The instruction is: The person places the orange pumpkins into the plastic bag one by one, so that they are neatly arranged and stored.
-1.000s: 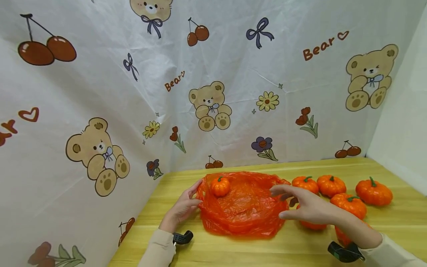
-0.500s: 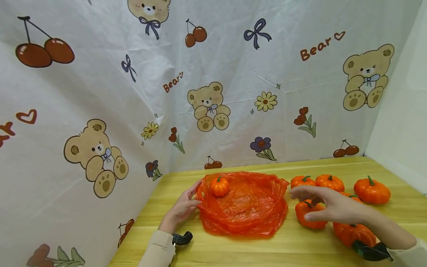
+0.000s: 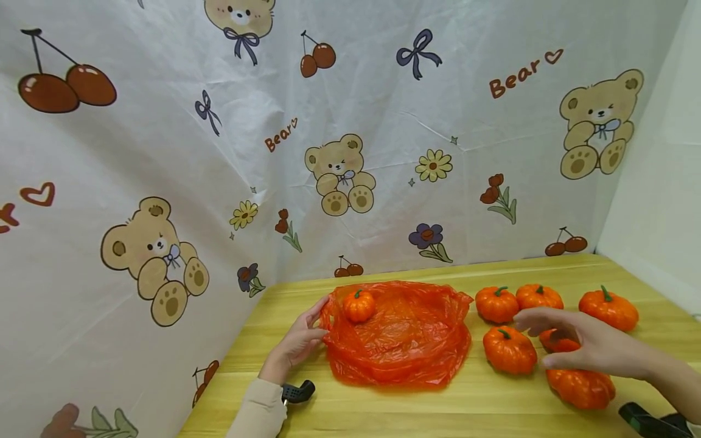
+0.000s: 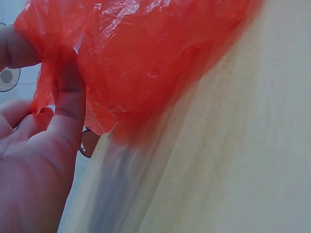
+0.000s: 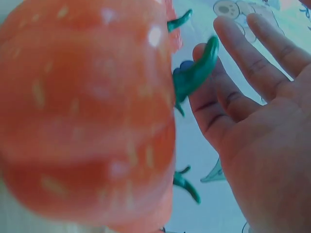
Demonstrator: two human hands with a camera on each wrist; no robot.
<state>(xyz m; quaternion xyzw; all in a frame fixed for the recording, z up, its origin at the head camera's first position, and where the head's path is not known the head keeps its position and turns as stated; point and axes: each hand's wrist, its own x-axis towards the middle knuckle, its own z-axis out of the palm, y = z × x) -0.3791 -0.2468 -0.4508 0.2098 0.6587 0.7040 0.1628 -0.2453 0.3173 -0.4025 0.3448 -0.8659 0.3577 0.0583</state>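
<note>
Our L hand (image 3: 301, 337) pinches the plastic bag (image 3: 405, 370); our spread, empty R hand (image 3: 602, 342), dipping off-ctr, might roll adjacent faux pumpkins (image 3: 510, 351).

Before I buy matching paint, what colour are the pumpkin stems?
The stems are green, clearest in the right wrist view.

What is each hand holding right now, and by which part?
The left hand holds the red plastic bag by its left edge; the right hand holds nothing.
</note>
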